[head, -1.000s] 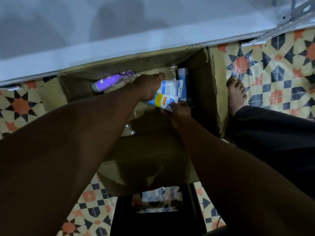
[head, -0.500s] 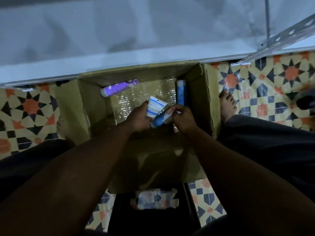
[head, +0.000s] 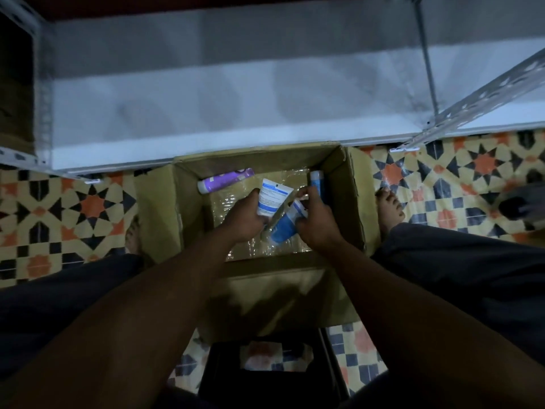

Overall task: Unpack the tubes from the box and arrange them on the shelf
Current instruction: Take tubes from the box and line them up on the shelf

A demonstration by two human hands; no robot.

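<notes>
An open cardboard box stands on the floor against a white metal shelf. Above its inside, my left hand grips a white tube with a blue label, crimped end pointing away from me. My right hand holds a blue and white tube close beside it. A purple tube lies at the box's far left corner. A blue tube leans along the right wall. Crinkled clear plastic lines the box bottom.
The shelf board above the box is bare, with a slotted metal upright at the right. Patterned floor tiles surround the box. My bare feet flank it, one foot at the right. A black stool sits below me.
Both hands have risen from the box bottom, each with a tube. The view has tilted up, so more of the shelf shows.
</notes>
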